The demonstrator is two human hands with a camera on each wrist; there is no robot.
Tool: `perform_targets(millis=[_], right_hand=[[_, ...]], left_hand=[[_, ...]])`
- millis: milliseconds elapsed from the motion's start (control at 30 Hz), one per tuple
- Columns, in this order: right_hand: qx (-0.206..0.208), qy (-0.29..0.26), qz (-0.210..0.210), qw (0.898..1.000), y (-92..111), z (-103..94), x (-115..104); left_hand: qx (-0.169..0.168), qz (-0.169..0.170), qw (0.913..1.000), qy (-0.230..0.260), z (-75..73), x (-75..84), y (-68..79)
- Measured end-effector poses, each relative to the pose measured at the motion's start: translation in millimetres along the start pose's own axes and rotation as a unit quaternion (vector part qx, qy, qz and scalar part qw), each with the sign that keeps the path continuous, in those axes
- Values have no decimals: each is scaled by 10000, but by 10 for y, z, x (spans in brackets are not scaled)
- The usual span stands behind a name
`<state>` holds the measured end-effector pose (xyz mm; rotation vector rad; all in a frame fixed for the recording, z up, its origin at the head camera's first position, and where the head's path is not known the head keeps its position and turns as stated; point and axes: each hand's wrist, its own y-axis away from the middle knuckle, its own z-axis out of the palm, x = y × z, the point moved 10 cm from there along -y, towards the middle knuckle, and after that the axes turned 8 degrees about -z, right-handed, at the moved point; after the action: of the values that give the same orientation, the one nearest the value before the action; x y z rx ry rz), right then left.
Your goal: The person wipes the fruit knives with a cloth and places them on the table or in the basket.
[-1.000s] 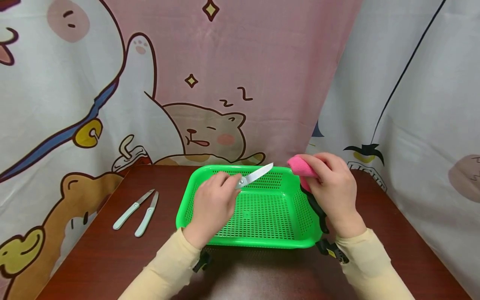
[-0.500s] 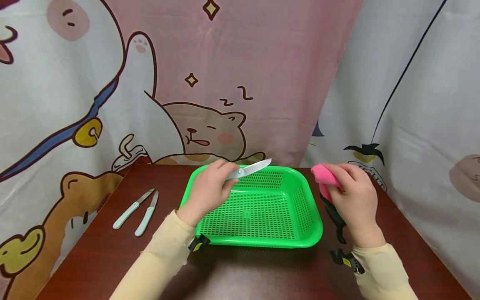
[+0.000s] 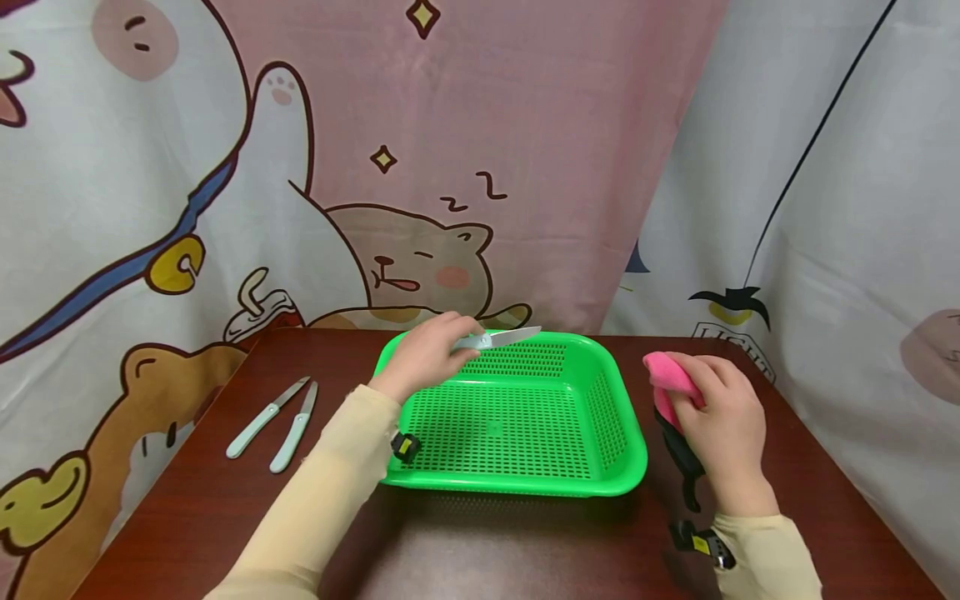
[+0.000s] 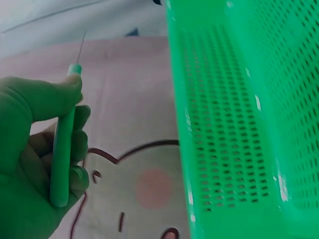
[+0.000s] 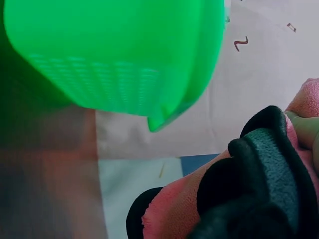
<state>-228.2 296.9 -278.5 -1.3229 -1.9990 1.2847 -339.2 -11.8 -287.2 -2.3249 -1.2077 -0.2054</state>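
Observation:
My left hand (image 3: pixel 431 354) grips a small knife (image 3: pixel 474 342) by its pale handle, over the back left part of a green plastic basket (image 3: pixel 517 485). The blade points right, above the far rim. In the left wrist view the thumb and curled fingers wrap the knife handle (image 4: pixel 62 154). Right of the basket, my right hand (image 3: pixel 723 429) pinches a bunched pink cloth (image 3: pixel 672 375) with black edging, its dark end hanging down. The right wrist view shows the pink and black cloth (image 5: pixel 177 206) close by, with the basket's outer corner beyond it.
Two more pale-handled knives, a left one (image 3: pixel 252 432) and a right one (image 3: pixel 296 427), lie on the brown table (image 3: pixel 480 550) left of the basket. Behind the table hangs a printed curtain (image 3: pixel 555 167). Black cameras sit on both wrists.
My right hand has moved right and toward me with the cloth, away from the knife and the basket. My left hand has shifted a little farther back, still holding the knife, whose blade is now more level.

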Motion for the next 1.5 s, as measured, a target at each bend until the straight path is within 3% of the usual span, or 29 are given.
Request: perform_targets(millis=[300, 767, 1033, 1233, 1500], right_hand=[[-165, -15, 171, 9997, 148, 112, 101], [-349, 13, 400, 9986, 308, 257, 243], [-429, 12, 583, 9974, 363, 285, 325], [-510, 72, 614, 9968, 377, 296, 343], [-481, 64, 630, 9968, 368, 277, 339]], left_hand=[[-616, 47, 9980, -163, 374, -187, -157], [-1196, 82, 9919, -411, 813, -367, -224], [-1749, -1, 9810, -842, 1063, -442, -201], [-2235, -129, 9676, -1171, 1267, -548, -157], [-2495, -333, 9587, -1322, 1350, -605, -117]])
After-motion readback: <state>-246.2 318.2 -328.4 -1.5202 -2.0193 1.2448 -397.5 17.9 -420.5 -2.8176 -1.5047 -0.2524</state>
